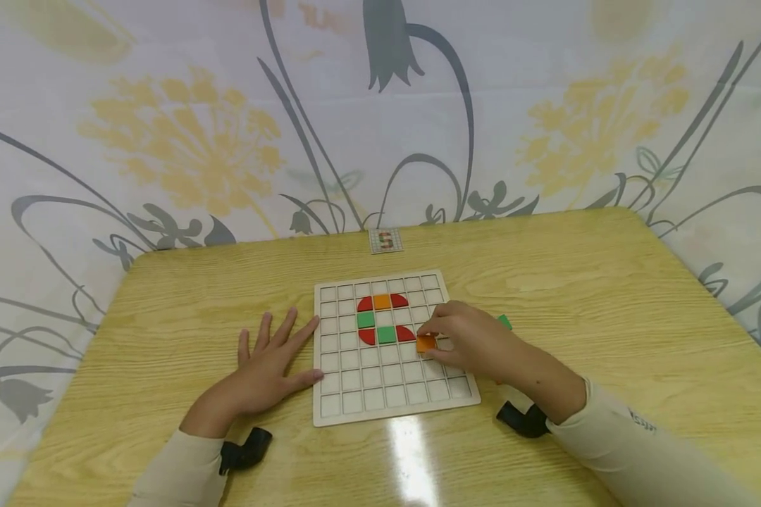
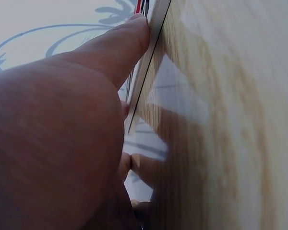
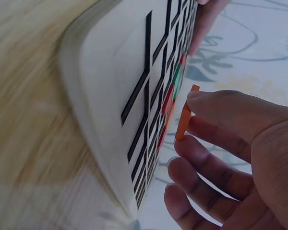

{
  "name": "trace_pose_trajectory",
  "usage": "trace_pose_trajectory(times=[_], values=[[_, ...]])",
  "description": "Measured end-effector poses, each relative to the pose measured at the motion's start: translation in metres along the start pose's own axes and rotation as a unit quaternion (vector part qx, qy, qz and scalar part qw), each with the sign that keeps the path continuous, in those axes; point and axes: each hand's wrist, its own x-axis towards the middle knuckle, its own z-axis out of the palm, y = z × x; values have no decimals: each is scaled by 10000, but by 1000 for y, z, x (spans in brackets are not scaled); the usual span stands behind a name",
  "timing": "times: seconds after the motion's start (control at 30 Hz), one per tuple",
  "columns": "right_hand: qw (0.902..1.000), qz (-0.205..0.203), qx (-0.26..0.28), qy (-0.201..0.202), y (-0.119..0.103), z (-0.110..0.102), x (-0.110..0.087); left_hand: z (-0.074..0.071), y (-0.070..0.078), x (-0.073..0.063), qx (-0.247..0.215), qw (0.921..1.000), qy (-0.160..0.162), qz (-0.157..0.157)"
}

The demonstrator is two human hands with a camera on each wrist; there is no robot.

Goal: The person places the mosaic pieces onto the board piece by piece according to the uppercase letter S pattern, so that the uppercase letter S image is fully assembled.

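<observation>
A white grid board lies on the wooden table, with red quarter-round, green square and orange square tiles set in some cells. In the head view my right hand is over the board's right half, pinching an orange square tile between thumb and fingers. The right wrist view shows that orange tile held on edge above the grid. A red quarter-round tile sits just left of it. My left hand rests spread on the table, thumb and index fingertip at the board's left edge.
A small pattern card with an S-like figure lies at the table's back edge, by the flowered backdrop. A green tile lies right of the board, partly behind my right hand. Black wrist devices show at both cuffs.
</observation>
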Motion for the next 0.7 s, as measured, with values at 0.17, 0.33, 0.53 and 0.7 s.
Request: trace_pose_trajectory(times=[0.17, 0.33, 0.53, 0.7], values=[[10000, -34, 42, 29, -7, 7, 9, 0, 1, 0, -66, 10000, -30, 16], [10000, 24, 86, -42, -12, 12, 13, 0, 2, 0, -29, 10000, -27, -8], [9999, -10, -7, -123, -12, 16, 14, -2, 3, -1, -22, 10000, -13, -15], [9998, -17, -74, -163, -11, 18, 14, -4, 4, -2, -5, 10000, 36, 36]])
